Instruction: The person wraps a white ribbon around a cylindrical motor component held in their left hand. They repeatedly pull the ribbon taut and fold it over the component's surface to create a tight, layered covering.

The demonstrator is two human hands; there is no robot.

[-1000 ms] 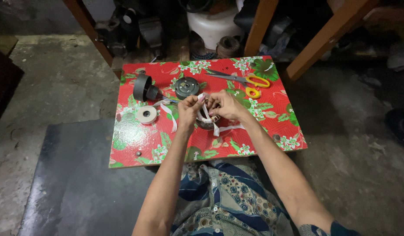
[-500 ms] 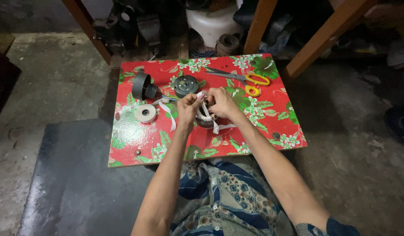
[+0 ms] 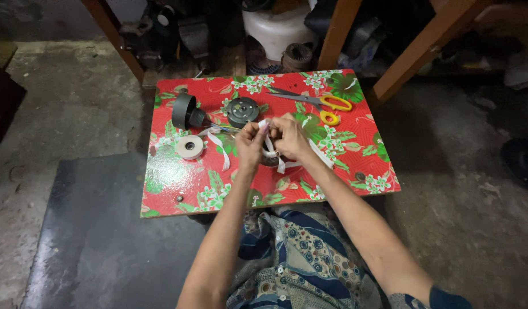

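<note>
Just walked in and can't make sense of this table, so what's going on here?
A person sits at a low table with a red floral cover. Both hands meet over its middle: the left hand and right hand pinch white tape around a small dark round part, mostly hidden. More tape trails left to a white roll. A black cylinder, a grey round motor part and yellow-handled scissors lie untouched behind.

Both hands, the left hand (image 3: 249, 143) and the right hand (image 3: 289, 137), cover most of a dark round part (image 3: 269, 159). I can't tell what it is.
</note>
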